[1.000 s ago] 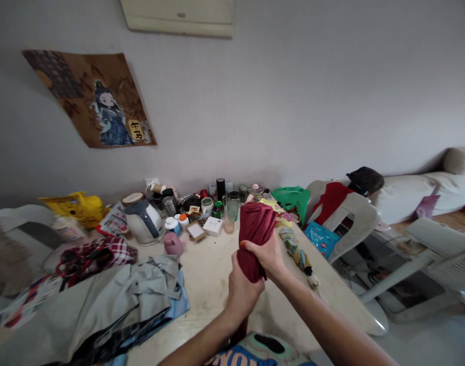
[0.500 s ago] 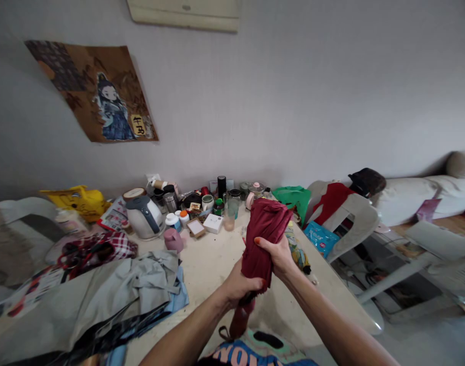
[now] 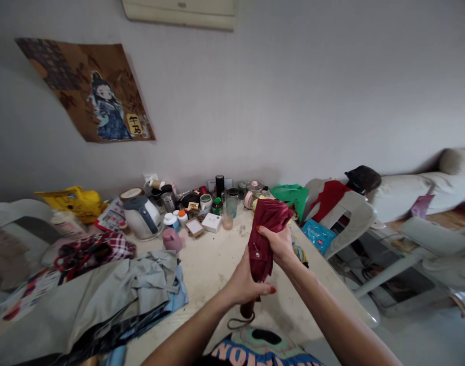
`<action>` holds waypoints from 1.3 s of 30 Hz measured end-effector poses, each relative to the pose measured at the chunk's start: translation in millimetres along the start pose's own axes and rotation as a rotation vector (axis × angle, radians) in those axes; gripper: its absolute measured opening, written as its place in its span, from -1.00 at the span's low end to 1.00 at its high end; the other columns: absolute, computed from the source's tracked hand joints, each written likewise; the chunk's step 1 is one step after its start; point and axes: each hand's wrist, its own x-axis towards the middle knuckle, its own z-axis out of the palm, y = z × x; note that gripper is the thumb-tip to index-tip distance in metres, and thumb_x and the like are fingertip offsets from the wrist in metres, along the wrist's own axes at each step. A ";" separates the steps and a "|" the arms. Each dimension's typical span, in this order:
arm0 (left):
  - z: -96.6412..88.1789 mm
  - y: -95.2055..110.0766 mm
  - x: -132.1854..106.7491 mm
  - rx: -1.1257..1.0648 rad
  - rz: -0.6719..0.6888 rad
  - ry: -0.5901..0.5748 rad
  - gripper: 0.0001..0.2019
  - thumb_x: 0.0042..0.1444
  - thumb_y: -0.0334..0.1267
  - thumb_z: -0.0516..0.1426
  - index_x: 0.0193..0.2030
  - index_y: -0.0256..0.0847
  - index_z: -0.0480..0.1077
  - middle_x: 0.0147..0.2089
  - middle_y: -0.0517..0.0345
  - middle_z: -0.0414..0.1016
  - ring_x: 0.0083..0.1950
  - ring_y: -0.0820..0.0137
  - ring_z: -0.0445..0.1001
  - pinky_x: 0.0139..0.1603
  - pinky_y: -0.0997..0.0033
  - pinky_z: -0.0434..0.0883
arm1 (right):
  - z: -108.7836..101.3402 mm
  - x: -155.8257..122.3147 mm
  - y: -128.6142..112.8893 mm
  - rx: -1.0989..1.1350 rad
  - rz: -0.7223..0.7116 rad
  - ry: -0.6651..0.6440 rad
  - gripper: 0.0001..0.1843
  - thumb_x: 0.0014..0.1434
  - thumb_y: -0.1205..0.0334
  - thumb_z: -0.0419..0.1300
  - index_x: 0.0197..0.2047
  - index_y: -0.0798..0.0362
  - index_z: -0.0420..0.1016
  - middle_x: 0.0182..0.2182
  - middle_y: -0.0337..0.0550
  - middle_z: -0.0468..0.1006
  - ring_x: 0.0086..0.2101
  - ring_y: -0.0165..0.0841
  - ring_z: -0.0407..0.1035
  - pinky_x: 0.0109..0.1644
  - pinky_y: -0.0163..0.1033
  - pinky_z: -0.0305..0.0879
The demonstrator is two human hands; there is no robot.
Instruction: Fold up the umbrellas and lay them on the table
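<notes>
A dark red folding umbrella [image 3: 262, 244], its cloth folded into loose pleats, is held up over the table in front of me. My right hand [image 3: 279, 244] grips its right side, thumb lying across the front of the cloth. Lower down, my left hand [image 3: 243, 282] cups the left side with its thumb lifted away and its fingers hidden behind the cloth. Below them the brown handle [image 3: 248, 309] with its dark wrist strap [image 3: 240, 321] points toward my shirt. A small metal snap shows on the pleats.
The pale table [image 3: 205, 269] bears a grey garment [image 3: 114, 290] at left, with a kettle [image 3: 143, 217], a pink cup [image 3: 172, 240], a white box [image 3: 211, 222] and several bottles toward the wall. A green bag [image 3: 291, 197], a blue packet [image 3: 318, 235] and a white chair [image 3: 349, 218] are at right.
My left thumb has come off the cloth and now sticks out to the right. The umbrella has turned, so a snap and the handle's strap show. The view has shifted slightly.
</notes>
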 end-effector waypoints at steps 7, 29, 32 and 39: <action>-39.1 28.0 38.8 -0.304 0.021 -0.269 0.03 -0.43 0.28 0.38 0.18 -0.32 0.34 0.19 -0.29 0.41 0.27 -0.05 0.32 0.28 0.05 0.23 | -1.4 -10.0 -15.4 0.156 0.065 -0.233 -0.55 -0.31 0.24 0.48 -0.30 0.05 0.46 -0.42 -0.26 0.57 -0.46 -0.33 0.43 -0.29 -0.17 0.45; -5.6 16.9 38.4 -0.488 -0.257 -0.648 -0.52 -0.23 -0.24 0.33 -0.09 -0.33 0.48 -0.29 -0.04 0.58 -0.38 0.23 0.57 -0.40 0.30 0.50 | 2.9 27.6 -43.8 0.063 0.026 -0.223 -0.47 -0.33 0.27 0.41 -0.21 -0.01 0.40 -0.42 -0.31 0.54 -0.44 -0.34 0.39 -0.30 -0.23 0.35; -12.2 0.0 49.6 -0.662 -0.310 -0.752 -0.43 -0.35 -0.24 0.37 -0.09 -0.36 0.48 -0.33 -0.06 0.60 -0.43 0.19 0.58 -0.47 0.29 0.52 | 8.0 27.5 -50.1 0.181 0.068 -0.289 -0.49 -0.36 0.31 0.38 -0.24 -0.01 0.38 -0.41 -0.33 0.54 -0.45 -0.36 0.38 -0.31 -0.26 0.33; -9.8 -37.0 54.6 -0.859 -0.406 -0.909 -0.42 -0.41 -0.26 0.35 -0.15 -0.47 0.48 -0.33 -0.22 0.63 -0.40 0.14 0.60 -0.49 0.31 0.53 | 5.6 26.9 -46.4 0.311 0.066 -0.452 -0.51 -0.30 0.32 0.37 -0.24 -0.02 0.35 -0.39 -0.33 0.51 -0.43 -0.40 0.39 -0.29 -0.29 0.34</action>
